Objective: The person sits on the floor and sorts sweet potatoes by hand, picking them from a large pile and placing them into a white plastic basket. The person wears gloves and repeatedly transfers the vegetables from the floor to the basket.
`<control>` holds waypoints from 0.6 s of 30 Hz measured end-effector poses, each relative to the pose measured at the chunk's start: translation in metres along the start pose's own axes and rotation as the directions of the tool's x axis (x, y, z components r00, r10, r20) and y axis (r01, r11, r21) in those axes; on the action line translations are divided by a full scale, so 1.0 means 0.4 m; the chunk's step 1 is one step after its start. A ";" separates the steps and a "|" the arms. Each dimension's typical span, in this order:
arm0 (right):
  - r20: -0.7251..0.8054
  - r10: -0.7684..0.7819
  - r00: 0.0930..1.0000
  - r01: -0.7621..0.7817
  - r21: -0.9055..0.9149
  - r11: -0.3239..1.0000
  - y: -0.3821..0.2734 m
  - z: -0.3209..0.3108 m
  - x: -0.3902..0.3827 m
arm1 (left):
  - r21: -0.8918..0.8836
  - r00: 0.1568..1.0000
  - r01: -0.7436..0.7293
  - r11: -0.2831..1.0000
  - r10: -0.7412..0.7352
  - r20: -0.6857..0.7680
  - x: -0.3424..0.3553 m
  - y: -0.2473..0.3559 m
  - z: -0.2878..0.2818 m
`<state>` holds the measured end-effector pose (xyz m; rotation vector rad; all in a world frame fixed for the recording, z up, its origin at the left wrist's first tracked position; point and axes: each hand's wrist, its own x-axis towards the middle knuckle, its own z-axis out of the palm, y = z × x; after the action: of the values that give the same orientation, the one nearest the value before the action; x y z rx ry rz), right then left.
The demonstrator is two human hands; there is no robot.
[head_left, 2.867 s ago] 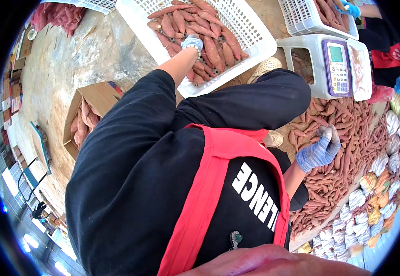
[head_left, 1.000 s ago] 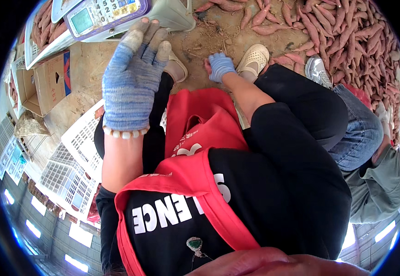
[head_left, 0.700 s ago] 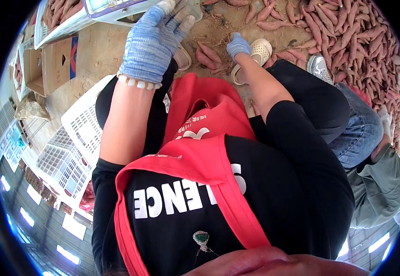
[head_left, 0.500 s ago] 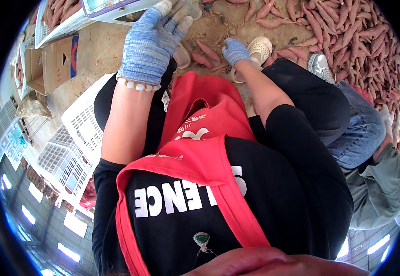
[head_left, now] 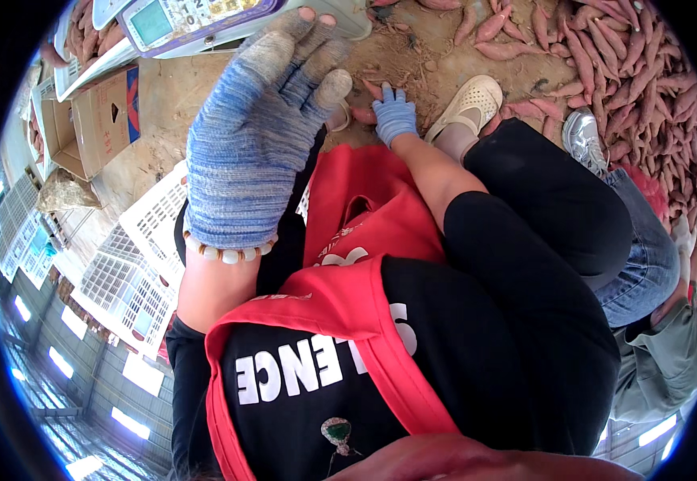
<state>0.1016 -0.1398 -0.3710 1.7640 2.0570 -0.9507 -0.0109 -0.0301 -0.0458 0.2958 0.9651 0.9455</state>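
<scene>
My left hand (head_left: 244,144), in a blue knitted glove with soiled fingertips, is raised at the upper left. Its fingers are stretched out, and nothing shows in it. Just beyond the fingertips is a digital scale (head_left: 156,26) with a green display and a purple rim. My right hand (head_left: 396,114), also in a blue glove, reaches down to the dirt floor with fingers spread. It is beside a reddish sweet potato (head_left: 362,115) and next to my cream clog (head_left: 470,108). Whether its fingertips touch the sweet potato, I cannot tell.
A large heap of sweet potatoes (head_left: 645,80) fills the upper right. Another person in jeans (head_left: 641,248) sits close on my right, a grey sneaker (head_left: 583,138) near the heap. On the left stand an open cardboard box (head_left: 100,124) and white plastic crates (head_left: 120,280).
My left hand has come closer to the camera, still with outstretched fingers. My right hand has shifted left, away from the clog, and its fingers have spread. More of the scale shows.
</scene>
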 end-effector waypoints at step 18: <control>-0.178 0.456 0.872 0.121 0.981 0.151 -0.029 -0.305 0.016 | 0.655 0.984 -0.031 0.755 0.139 -0.114 0.063 -0.083 -0.024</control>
<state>0.1144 -0.0584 -0.2799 2.9994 1.1583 -2.3739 0.0051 -0.0311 -0.0855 0.8765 1.4285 0.6866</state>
